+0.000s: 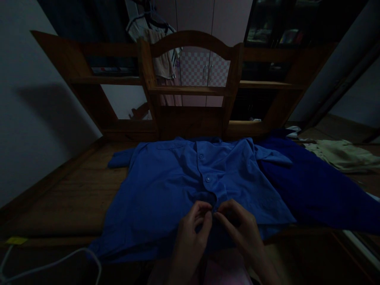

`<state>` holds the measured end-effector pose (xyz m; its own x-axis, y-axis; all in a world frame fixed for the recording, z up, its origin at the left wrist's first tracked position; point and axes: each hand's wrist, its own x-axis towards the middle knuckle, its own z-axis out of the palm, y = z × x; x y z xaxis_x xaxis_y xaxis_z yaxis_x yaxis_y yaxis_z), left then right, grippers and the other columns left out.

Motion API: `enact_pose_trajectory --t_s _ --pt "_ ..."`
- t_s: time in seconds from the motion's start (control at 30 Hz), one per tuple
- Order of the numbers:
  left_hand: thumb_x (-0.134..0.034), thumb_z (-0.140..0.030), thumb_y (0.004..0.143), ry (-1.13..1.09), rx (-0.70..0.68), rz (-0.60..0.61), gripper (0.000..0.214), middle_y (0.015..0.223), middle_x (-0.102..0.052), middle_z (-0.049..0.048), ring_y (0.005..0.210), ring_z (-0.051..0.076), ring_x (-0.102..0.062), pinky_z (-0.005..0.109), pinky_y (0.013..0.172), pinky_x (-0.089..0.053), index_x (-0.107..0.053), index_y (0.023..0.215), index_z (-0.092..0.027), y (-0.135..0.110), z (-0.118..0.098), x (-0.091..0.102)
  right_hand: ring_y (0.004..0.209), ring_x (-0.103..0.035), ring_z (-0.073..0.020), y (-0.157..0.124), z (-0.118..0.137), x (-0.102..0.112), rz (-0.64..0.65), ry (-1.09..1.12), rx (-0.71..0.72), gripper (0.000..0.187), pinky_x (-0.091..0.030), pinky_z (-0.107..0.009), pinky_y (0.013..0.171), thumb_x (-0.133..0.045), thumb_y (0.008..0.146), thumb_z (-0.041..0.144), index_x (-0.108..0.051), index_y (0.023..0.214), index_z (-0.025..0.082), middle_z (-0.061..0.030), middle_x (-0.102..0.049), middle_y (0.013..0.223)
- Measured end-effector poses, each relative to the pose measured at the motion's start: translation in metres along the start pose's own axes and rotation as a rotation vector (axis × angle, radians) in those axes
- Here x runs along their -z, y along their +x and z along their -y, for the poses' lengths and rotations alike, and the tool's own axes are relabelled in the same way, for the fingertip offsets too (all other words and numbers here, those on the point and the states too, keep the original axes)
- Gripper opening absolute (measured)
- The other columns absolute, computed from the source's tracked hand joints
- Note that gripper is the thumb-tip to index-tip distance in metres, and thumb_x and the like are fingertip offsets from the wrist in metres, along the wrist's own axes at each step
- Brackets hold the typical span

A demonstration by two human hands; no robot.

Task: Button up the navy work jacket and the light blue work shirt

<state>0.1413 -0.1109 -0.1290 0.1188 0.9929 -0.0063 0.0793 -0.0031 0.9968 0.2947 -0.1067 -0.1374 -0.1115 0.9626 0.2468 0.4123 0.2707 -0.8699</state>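
Note:
A blue button-up shirt (166,186) lies flat, front up, on a wooden surface (77,198). Two of its buttons show fastened along the placket, the lower one (208,179) just above my hands. My left hand (192,229) and my right hand (237,225) meet at the placket near the shirt's lower part. Both pinch the fabric there with fingertips close together. What lies between the fingers is hidden in the dim light.
A darker blue garment (314,190) lies to the right, partly under the shirt. A pale green cloth (344,154) lies further right. A wooden headboard with shelves (192,91) stands behind. A white hanger (44,265) lies at the lower left.

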Motion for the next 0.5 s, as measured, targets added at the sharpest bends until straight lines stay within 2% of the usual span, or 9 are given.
enact_pose_trajectory --t_s 0.2,0.37,0.5 --pt "-0.054 -0.036 0.087 0.029 0.026 -0.072 0.018 0.088 -0.065 0.0028 0.088 0.017 -0.065 0.025 0.078 -0.052 -0.056 0.089 -0.018 0.007 0.006 -0.008 0.073 -0.059 -0.0138 0.003 -0.006 -0.005 -0.015 -0.049 0.05 0.008 -0.045 -0.023 0.064 -0.053 0.091 0.026 -0.056 0.087 0.019 -0.0021 -0.061 0.081" --pt "-0.05 -0.035 0.089 0.003 0.057 -0.077 0.017 0.084 -0.065 0.0032 0.085 0.017 -0.065 0.025 0.074 -0.052 -0.052 0.088 -0.017 0.007 0.009 -0.006 0.071 -0.059 -0.013 0.005 -0.006 -0.004 0.033 -0.027 -0.037 0.008 -0.045 -0.022 0.062 -0.056 0.089 0.027 -0.058 0.088 0.019 -0.0007 -0.062 0.08" --pt "-0.054 -0.033 0.087 -0.053 0.088 -0.069 0.016 0.078 -0.065 0.0027 0.08 0.017 -0.066 0.025 0.072 -0.052 -0.05 0.084 -0.017 0.009 0.008 -0.004 0.074 -0.06 -0.0138 0.007 -0.005 0.001 0.075 0.028 -0.086 0.012 -0.045 -0.023 0.065 -0.056 0.09 0.031 -0.058 0.089 0.019 -0.001 -0.063 0.082"
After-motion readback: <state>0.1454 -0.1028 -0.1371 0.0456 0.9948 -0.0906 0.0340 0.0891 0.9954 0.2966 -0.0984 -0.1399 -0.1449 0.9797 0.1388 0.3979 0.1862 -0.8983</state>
